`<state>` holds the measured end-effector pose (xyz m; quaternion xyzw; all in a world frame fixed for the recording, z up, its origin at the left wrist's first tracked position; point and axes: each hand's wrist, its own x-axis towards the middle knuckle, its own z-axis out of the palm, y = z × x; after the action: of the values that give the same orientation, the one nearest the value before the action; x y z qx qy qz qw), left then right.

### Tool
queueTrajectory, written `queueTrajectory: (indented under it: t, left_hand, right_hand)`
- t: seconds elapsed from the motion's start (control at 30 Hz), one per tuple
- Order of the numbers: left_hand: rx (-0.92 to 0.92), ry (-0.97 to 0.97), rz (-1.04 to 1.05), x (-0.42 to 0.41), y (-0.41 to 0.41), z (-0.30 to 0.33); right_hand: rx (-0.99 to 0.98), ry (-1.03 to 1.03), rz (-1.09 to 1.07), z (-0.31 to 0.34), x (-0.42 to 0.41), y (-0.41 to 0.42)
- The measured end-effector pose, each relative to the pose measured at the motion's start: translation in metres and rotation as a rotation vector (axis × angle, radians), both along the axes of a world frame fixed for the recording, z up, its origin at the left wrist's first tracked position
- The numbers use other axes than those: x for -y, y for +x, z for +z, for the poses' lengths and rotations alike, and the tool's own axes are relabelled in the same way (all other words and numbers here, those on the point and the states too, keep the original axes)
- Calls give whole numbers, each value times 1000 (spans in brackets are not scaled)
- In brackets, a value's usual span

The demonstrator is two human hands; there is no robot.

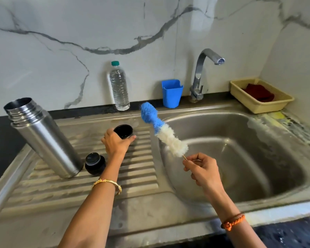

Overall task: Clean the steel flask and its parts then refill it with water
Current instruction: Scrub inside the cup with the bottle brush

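Steel flask [43,136] stands open-mouthed on the ribbed drainboard [89,178] near the desk's left edge, its brushed body shiny, threads bare at the neck. Just beside its base sits a black stopper [94,163]. The left hand [115,144], further along the drainboard, grips a small black cup-lid [123,131], hollow side up. The right hand [203,170] pinches the wire handle of a bottle brush [162,130], blue at the tip and white below, slanting over the sink bowl's [258,158] left rim. Along the back edge stand a water bottle [118,86], a blue holder [172,93], the tap [202,72] and a beige basket [261,102] in the right corner.
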<state>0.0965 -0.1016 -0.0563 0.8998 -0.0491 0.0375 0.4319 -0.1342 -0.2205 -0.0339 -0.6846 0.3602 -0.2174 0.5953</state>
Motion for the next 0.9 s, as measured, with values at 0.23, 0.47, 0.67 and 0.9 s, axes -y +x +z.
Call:
queueTrajectory:
  t: [0.23,0.47,0.67,0.9]
  left_hand:
    - [202,-229,-245,13,-15,28]
    - [56,-548,-584,34,-42,84]
    - [-266,-1049,-710,67,-73,103]
    - [-248,-913,-449,127,-119,105]
  right_hand:
    - [-22,-480,21,14,32,-31]
    - [73,-821,48,40,85,-67]
    - [264,-965,181,38,123,-94]
    - [4,-1327,-57,20,136,-104]
